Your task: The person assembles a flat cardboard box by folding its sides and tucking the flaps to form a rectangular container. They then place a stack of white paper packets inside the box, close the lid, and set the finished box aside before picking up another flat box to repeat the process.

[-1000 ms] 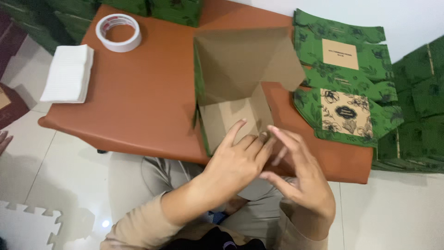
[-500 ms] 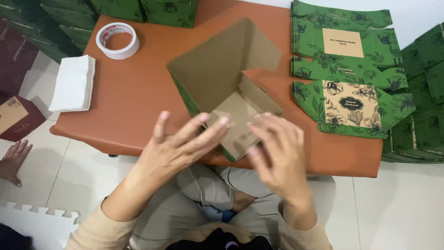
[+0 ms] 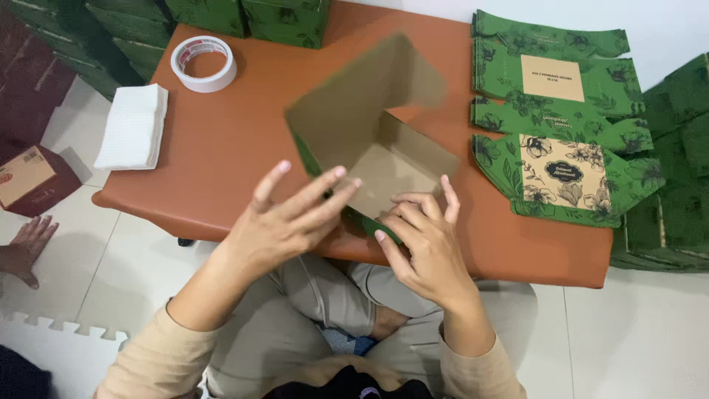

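While the green box (image 3: 369, 148) stands half-folded at the table's (image 3: 244, 148) near edge | left hand (image 3: 284, 222) spread wide, right hand (image 3: 425, 240) pressing front flap | lid unclosed.

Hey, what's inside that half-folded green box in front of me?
The half-folded green box shows only bare brown cardboard inside, nothing in it. The left hand and right hand cover its near edge.

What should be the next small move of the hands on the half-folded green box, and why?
Probably press the near flap down with the right hand, while the left hand steadies the wall. The cardboard box stands open on the table, its lid flap raised, and the near front edge looks not yet tucked under the fingers.
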